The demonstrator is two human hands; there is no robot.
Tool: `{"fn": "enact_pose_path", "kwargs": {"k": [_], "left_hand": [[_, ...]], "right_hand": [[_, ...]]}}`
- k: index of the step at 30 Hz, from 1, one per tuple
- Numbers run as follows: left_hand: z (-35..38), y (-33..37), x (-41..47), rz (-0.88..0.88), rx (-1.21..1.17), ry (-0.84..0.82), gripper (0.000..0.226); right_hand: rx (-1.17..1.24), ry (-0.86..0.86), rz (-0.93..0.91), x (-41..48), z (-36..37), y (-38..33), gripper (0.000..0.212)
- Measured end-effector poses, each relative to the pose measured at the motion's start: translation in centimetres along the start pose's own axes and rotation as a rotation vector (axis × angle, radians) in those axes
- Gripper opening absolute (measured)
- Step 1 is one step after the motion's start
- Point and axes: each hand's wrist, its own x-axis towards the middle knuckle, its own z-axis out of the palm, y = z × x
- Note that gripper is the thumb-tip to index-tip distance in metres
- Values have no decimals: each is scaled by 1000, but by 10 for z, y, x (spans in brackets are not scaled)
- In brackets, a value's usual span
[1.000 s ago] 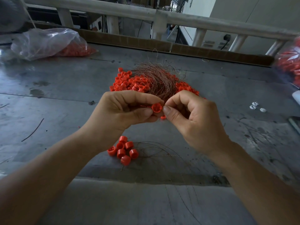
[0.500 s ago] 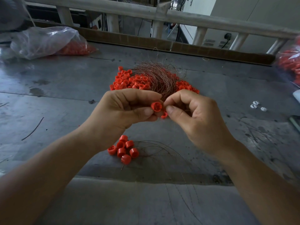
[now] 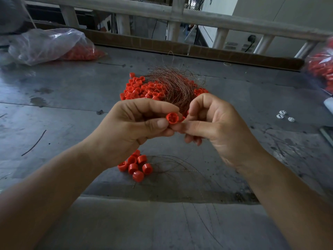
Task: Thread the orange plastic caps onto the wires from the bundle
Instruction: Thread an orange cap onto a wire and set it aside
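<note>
My left hand [image 3: 137,123] pinches one orange plastic cap [image 3: 172,118] between thumb and forefinger, its open end facing me. My right hand [image 3: 214,121] is pressed against it, thumb and fingers curled and pinched together just right of the cap; the thin wire it holds is too fine to see. Behind the hands lies a pile of orange caps [image 3: 142,89] with the bundle of thin copper-brown wires [image 3: 173,82] on top. Near me sits a small cluster of caps [image 3: 136,166] with wires [image 3: 180,166] trailing to the right over the table edge.
The grey metal table [image 3: 63,105] carries a clear plastic bag with orange caps [image 3: 52,45] at the far left and another bag of caps [image 3: 322,67] at the right edge. A few small white pieces [image 3: 283,116] lie at right. A loose wire scrap [image 3: 34,143] lies at left.
My right thumb has moved in under the cap and closer to my left thumb. Both hands stay in about the same place above the table.
</note>
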Motion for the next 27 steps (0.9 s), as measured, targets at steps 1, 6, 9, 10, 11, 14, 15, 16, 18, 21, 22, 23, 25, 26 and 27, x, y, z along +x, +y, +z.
{"fn": "enact_pose_path", "kwargs": {"k": [1, 6, 9, 10, 11, 14, 15, 16, 18, 21, 22, 23, 25, 26, 27], "left_hand": [[0, 0, 0, -5, -3, -17, 23], [1, -1, 0, -32, -21, -75, 21], [0, -1, 0, -52, -55, -63, 20], [-1, -2, 0, -57, -63, -54, 20], [-1, -2, 0, -62, -71, -44, 20], [-2, -1, 2, -75, -103, -3, 20], [-2, -1, 2, -80, -112, 16, 21], [-2, -1, 3, -83, -117, 34, 21], [-2, -1, 3, -87, -121, 51, 21], [-2, -1, 2, -94, -122, 57, 21], [-2, -1, 2, -95, -121, 57, 22], [-2, -1, 2, -97, -119, 54, 22], [-2, -1, 2, -97, -113, 46, 22], [-3, -1, 2, -97, -111, 44, 21], [-3, -1, 2, -100, -110, 42, 22]], "right_hand": [[20, -14, 14, 0, 1, 0, 31], [55, -23, 45, -1, 4, 1, 37], [61, -44, 52, -1, 4, 0, 32], [49, -50, 53, 0, 3, 0, 28], [19, -40, 47, 0, 1, 1, 24], [-127, 115, -1, 7, -12, 5, 23], [-173, 195, -7, 10, -18, 7, 22], [-211, 271, -9, 12, -25, 9, 22], [-299, 381, -17, 16, -37, 14, 22], [-538, 421, -41, 20, -47, 23, 24], [-628, 398, -31, 21, -47, 27, 24], [-716, 362, -9, 22, -46, 31, 23], [-864, 283, 40, 22, -44, 38, 17], [-911, 261, 50, 23, -44, 40, 12], [-947, 261, 51, 23, -46, 42, 8]]}}
